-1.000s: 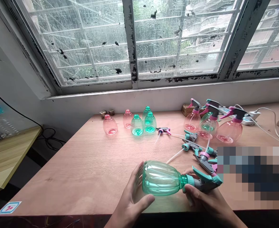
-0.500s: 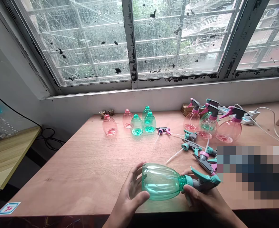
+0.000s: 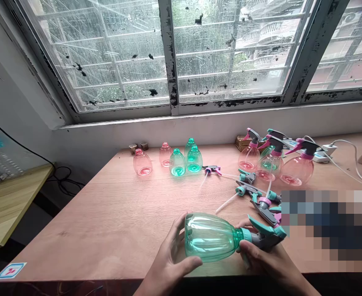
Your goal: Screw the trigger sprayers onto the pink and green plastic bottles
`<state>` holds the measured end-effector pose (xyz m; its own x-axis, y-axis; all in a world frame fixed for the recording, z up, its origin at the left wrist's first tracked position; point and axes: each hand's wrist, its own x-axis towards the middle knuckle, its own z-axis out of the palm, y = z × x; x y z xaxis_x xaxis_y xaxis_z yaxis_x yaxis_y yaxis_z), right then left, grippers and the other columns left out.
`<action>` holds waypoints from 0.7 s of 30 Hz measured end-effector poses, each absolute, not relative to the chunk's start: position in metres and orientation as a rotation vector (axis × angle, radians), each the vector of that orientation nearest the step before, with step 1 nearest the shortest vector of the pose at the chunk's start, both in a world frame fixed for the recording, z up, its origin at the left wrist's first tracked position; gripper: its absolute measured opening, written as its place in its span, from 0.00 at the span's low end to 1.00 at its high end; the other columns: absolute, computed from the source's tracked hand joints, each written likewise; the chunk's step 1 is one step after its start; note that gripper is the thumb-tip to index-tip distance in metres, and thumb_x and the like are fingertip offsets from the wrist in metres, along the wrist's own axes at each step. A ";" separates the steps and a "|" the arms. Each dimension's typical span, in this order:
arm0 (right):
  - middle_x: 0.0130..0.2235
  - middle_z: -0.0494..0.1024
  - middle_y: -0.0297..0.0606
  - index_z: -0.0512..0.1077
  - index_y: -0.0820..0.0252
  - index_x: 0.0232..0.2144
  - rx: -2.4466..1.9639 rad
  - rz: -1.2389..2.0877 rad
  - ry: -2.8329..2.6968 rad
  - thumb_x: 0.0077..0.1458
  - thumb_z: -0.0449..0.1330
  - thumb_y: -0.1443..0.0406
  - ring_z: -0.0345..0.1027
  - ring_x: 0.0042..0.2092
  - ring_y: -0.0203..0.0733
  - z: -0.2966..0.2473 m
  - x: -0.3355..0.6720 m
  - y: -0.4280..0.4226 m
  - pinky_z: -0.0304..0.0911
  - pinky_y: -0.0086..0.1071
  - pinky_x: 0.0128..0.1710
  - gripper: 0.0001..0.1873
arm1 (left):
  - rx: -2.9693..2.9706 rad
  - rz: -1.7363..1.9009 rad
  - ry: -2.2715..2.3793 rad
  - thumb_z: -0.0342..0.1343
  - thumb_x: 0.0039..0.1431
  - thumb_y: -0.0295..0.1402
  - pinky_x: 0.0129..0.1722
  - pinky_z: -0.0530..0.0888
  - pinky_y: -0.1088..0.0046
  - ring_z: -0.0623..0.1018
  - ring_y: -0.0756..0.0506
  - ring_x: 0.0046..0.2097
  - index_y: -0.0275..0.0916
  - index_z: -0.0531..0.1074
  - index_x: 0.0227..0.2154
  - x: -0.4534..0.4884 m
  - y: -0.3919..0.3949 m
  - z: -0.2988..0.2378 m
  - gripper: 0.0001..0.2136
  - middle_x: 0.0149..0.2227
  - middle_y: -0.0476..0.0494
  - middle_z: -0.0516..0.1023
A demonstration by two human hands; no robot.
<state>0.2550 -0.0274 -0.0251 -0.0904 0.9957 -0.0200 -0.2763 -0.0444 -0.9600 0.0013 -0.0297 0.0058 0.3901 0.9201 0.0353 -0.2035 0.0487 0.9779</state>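
A translucent green plastic spray bottle [image 3: 210,237] is hiding some fingers of the left hand [image 3: 170,257] and right hand [image 3: 262,255]. Right of the bottle, a pixelated block [image 3: 331,230] is partly covering a grey-and-teal plastic trigger head [image 3: 274,196]; below it, the frame is cropping both bare forearms [image 3: 296,275].

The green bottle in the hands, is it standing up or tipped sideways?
Tipped sideways: the green bottle's base points toward the left hand, its spray head toward the right.

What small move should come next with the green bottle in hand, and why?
Probably a slight twist of the collar to check it's snug: the spray head already sits on the green bottle, the right hand grips at its neck, and the left hand curves around its base. Tightness can't be seen.
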 end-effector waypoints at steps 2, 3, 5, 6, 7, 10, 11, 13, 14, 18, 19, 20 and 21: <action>0.23 0.73 0.30 0.70 0.57 0.39 -0.971 1.420 -1.050 0.51 0.69 0.52 0.62 0.19 0.35 -0.024 0.256 -0.027 0.55 0.29 0.20 0.21 | 1.237 1.014 0.737 0.68 0.53 0.33 0.66 0.59 0.55 0.59 0.34 0.68 0.53 0.56 0.64 0.002 -0.029 0.004 0.38 0.67 0.42 0.60; 0.23 0.73 0.30 0.70 0.57 0.39 -0.973 1.420 -1.056 0.51 0.69 0.52 0.62 0.19 0.35 -0.024 0.256 -0.027 0.55 0.30 0.20 0.21 | 1.252 1.030 0.727 0.67 0.53 0.31 0.66 0.59 0.55 0.58 0.34 0.69 0.54 0.56 0.64 0.002 -0.029 0.003 0.38 0.68 0.43 0.58; 0.23 0.73 0.30 0.70 0.57 0.39 -0.988 1.411 -1.066 0.50 0.69 0.51 0.63 0.20 0.36 -0.024 0.257 -0.027 0.57 0.30 0.21 0.21 | 1.274 1.052 0.739 0.68 0.52 0.30 0.67 0.56 0.54 0.55 0.34 0.69 0.56 0.54 0.65 0.002 -0.029 0.000 0.41 0.69 0.43 0.57; 0.23 0.73 0.30 0.70 0.57 0.39 -0.993 1.405 -1.069 0.50 0.69 0.51 0.63 0.20 0.36 -0.025 0.258 -0.027 0.58 0.31 0.21 0.22 | 1.276 1.053 0.757 0.69 0.51 0.31 0.67 0.55 0.53 0.55 0.33 0.69 0.55 0.53 0.65 0.002 -0.028 -0.002 0.43 0.69 0.42 0.57; 0.23 0.73 0.30 0.70 0.57 0.39 -0.995 1.400 -1.071 0.49 0.69 0.51 0.63 0.20 0.36 -0.025 0.258 -0.026 0.58 0.31 0.21 0.22 | 1.270 1.051 0.771 0.71 0.49 0.32 0.67 0.55 0.52 0.56 0.32 0.69 0.54 0.52 0.66 0.001 -0.028 -0.003 0.45 0.68 0.40 0.59; 0.23 0.73 0.30 0.71 0.57 0.39 -0.993 1.406 -1.071 0.50 0.69 0.51 0.63 0.19 0.36 -0.027 0.259 -0.026 0.57 0.30 0.20 0.22 | 1.235 1.004 0.780 0.71 0.48 0.37 0.66 0.57 0.50 0.60 0.31 0.67 0.49 0.53 0.66 -0.001 -0.029 -0.001 0.45 0.66 0.37 0.61; 0.23 0.73 0.30 0.71 0.57 0.40 -0.993 1.414 -1.066 0.50 0.69 0.51 0.63 0.19 0.35 -0.027 0.258 -0.027 0.56 0.30 0.20 0.21 | 1.227 0.983 0.772 0.70 0.49 0.38 0.66 0.58 0.50 0.61 0.31 0.67 0.49 0.54 0.66 -0.001 -0.029 0.000 0.43 0.66 0.37 0.62; 0.23 0.73 0.29 0.70 0.56 0.40 -0.990 1.430 -1.045 0.49 0.69 0.52 0.62 0.19 0.35 -0.027 0.258 -0.027 0.55 0.29 0.19 0.21 | 1.226 0.956 0.743 0.68 0.52 0.38 0.66 0.58 0.51 0.61 0.32 0.67 0.49 0.54 0.66 -0.002 -0.031 0.003 0.41 0.66 0.38 0.61; 0.23 0.73 0.29 0.70 0.56 0.40 -0.986 1.439 -1.035 0.49 0.70 0.52 0.62 0.20 0.35 -0.026 0.257 -0.027 0.55 0.28 0.19 0.21 | 1.233 0.949 0.723 0.68 0.53 0.37 0.66 0.58 0.51 0.60 0.33 0.67 0.50 0.52 0.66 -0.002 -0.031 0.004 0.41 0.67 0.38 0.59; 0.22 0.72 0.27 0.70 0.55 0.40 -0.970 1.449 -1.019 0.49 0.70 0.54 0.59 0.20 0.33 -0.023 0.256 -0.028 0.54 0.27 0.19 0.20 | 1.281 0.969 0.678 0.66 0.55 0.36 0.67 0.55 0.48 0.54 0.32 0.70 0.55 0.48 0.67 -0.001 -0.033 0.003 0.42 0.71 0.41 0.51; 0.22 0.72 0.28 0.70 0.56 0.40 -0.968 1.445 -1.023 0.50 0.70 0.54 0.59 0.20 0.33 -0.023 0.255 -0.028 0.54 0.28 0.19 0.20 | 1.290 0.977 0.689 0.67 0.54 0.36 0.67 0.53 0.48 0.53 0.32 0.70 0.55 0.47 0.68 -0.001 -0.033 0.002 0.43 0.71 0.41 0.50; 0.22 0.72 0.28 0.69 0.56 0.40 -0.968 1.439 -1.027 0.50 0.70 0.54 0.60 0.20 0.33 -0.022 0.255 -0.029 0.54 0.28 0.19 0.20 | 1.292 0.981 0.703 0.68 0.52 0.37 0.68 0.52 0.47 0.51 0.32 0.71 0.54 0.46 0.68 -0.002 -0.033 0.001 0.45 0.71 0.41 0.50; 0.22 0.72 0.28 0.69 0.56 0.40 -0.970 1.435 -1.032 0.50 0.70 0.54 0.60 0.20 0.34 -0.021 0.255 -0.029 0.54 0.28 0.19 0.20 | 1.285 0.976 0.719 0.69 0.51 0.38 0.68 0.50 0.48 0.50 0.32 0.71 0.53 0.45 0.68 -0.002 -0.034 0.001 0.47 0.72 0.40 0.49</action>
